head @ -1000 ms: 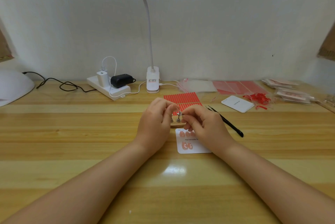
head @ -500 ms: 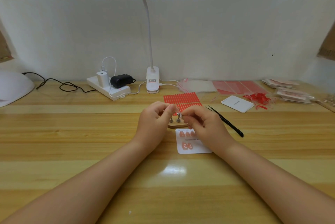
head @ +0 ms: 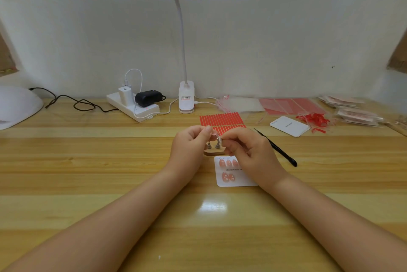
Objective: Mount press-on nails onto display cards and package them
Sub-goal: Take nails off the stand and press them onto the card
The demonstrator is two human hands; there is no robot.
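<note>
Step in hand: a press-on nail is being taken off its small peg (head: 218, 141), ahead of being mounted on the card.

The left hand (head: 189, 148) and the right hand (head: 248, 153) meet above a wooden stand (head: 214, 152) that carries two short metal pegs. Both hands have their fingers curled, and the fingertips of each pinch at the top of the right-hand peg. The nail itself is too small and too covered to make out, so which hand bears it cannot be told for certain.

The display card (head: 233, 172) lies flat on the table (head: 88, 161), just this side of the stand and partly under the right wrist. It shows three pink nails (head: 229, 163) in its upper row and two in the lower; more places appear unfilled, so the card is judged part done.

Next move, as judged: free the nail cleanly, carry it down to the next open spot and press it square in line with its neighbours. The black tweezers (head: 276, 149) lie near the right hand, untouched.

Against the earlier frames: the hands sit in nearly the same place; the fingertips have shifted only slightly over the pegs. Card and tweezers are unmoved.
</note>
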